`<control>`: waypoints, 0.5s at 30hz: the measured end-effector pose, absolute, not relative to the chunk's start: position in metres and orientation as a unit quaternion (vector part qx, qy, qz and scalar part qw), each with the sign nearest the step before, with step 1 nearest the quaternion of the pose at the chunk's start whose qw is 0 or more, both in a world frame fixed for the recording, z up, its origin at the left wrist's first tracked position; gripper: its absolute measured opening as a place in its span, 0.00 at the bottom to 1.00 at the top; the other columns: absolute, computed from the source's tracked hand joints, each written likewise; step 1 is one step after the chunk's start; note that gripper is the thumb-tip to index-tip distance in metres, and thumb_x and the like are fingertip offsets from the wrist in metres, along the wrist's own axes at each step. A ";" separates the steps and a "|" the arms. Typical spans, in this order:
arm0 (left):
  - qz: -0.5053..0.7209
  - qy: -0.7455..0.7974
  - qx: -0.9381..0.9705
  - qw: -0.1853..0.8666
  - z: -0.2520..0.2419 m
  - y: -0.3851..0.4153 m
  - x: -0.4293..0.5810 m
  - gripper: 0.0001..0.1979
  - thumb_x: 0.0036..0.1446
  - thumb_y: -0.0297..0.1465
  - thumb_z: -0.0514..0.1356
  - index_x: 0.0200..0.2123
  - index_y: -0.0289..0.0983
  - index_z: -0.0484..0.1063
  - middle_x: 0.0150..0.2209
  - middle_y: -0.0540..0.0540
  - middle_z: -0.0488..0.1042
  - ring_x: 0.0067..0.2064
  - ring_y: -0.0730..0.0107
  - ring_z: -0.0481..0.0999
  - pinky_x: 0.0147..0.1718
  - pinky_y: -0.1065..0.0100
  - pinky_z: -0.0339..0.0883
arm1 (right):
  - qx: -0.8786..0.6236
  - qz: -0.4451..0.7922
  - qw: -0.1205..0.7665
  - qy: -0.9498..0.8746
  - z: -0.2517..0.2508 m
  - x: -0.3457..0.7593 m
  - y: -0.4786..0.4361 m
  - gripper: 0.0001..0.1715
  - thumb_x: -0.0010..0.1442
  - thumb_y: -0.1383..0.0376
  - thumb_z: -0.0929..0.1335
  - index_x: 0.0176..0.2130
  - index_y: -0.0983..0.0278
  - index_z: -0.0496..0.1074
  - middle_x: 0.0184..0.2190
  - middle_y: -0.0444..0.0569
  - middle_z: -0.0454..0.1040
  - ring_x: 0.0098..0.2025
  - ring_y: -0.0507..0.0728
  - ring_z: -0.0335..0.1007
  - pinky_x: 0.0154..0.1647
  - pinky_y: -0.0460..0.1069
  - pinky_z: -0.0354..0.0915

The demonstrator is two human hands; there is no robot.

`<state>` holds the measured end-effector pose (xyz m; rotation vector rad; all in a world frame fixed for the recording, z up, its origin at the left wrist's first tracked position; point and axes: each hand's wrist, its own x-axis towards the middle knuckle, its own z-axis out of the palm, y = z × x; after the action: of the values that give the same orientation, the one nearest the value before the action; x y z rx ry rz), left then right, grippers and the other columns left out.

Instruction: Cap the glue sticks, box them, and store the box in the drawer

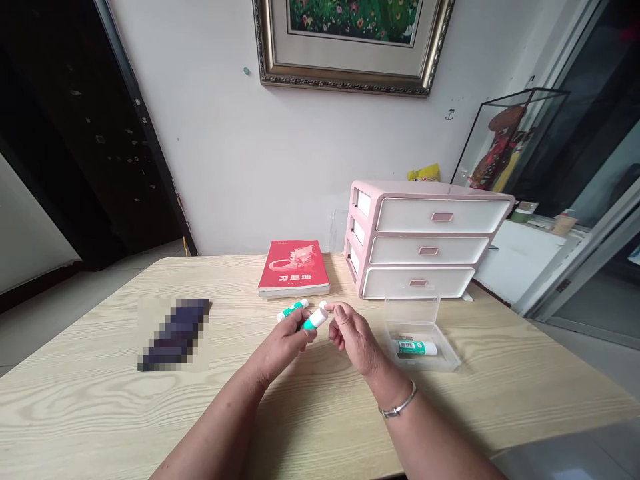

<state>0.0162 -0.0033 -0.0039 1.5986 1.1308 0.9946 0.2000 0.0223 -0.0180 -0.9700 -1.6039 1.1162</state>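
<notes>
My left hand (286, 340) is closed round a green-and-white glue stick (316, 319), its white end pointing up and to the right. Just behind that end shows a small white piece (323, 305); whether it is a loose cap or the tip of another stick, I cannot tell. The forefinger of my right hand (353, 333) reaches to this piece, thumb close by and the other fingers curled in. Beyond my left hand, a second glue stick (293, 309) lies on the table. To the right, another glue stick (416, 348) lies inside a clear plastic box (447, 360) with its lid up.
A red book (294, 267) lies at the table's back edge. Beside it stands a pink-and-white drawer unit (430, 250) with a yellow packet (425, 173) behind its top. A dark pixelated item (175, 337) lies at left on the wooden table (100, 400).
</notes>
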 end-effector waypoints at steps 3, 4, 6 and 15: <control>0.456 0.469 0.581 0.485 -0.003 -0.003 0.015 0.18 0.62 0.46 0.51 0.31 0.37 0.65 0.23 0.53 0.64 0.23 0.73 0.59 0.25 0.69 0.54 | -0.407 0.445 0.468 -0.646 -0.017 0.200 0.021 0.33 0.66 0.41 0.57 0.48 0.64 0.70 0.23 0.42 0.66 0.24 0.52 0.63 0.24 0.46 0.61; 0.469 0.475 0.570 0.479 -0.004 -0.003 0.014 0.22 0.63 0.49 0.50 0.28 0.37 0.65 0.22 0.53 0.63 0.22 0.74 0.58 0.24 0.69 0.53 | -0.405 0.444 0.461 -0.653 -0.018 0.199 0.020 0.32 0.67 0.42 0.57 0.47 0.64 0.70 0.22 0.42 0.66 0.24 0.52 0.63 0.24 0.46 0.60; 0.488 0.490 0.552 0.466 -0.008 -0.001 0.012 0.25 0.63 0.50 0.50 0.24 0.37 0.64 0.19 0.53 0.61 0.21 0.74 0.57 0.23 0.69 0.52 | -0.394 0.432 0.440 -0.682 -0.021 0.197 0.019 0.30 0.68 0.43 0.57 0.47 0.63 0.70 0.22 0.41 0.65 0.24 0.52 0.62 0.25 0.46 0.60; 0.528 0.487 0.479 0.504 -0.018 0.005 0.012 0.24 0.59 0.48 0.51 0.18 0.39 0.62 0.15 0.53 0.57 0.17 0.75 0.54 0.19 0.68 0.48 | -0.370 0.370 0.394 -0.756 -0.028 0.192 0.014 0.26 0.69 0.47 0.58 0.46 0.62 0.72 0.22 0.41 0.65 0.26 0.52 0.62 0.28 0.47 0.58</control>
<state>0.0124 0.0053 -0.0181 1.1556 1.1762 1.2751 0.1918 0.0139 -0.0279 -0.9380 -1.9165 0.9392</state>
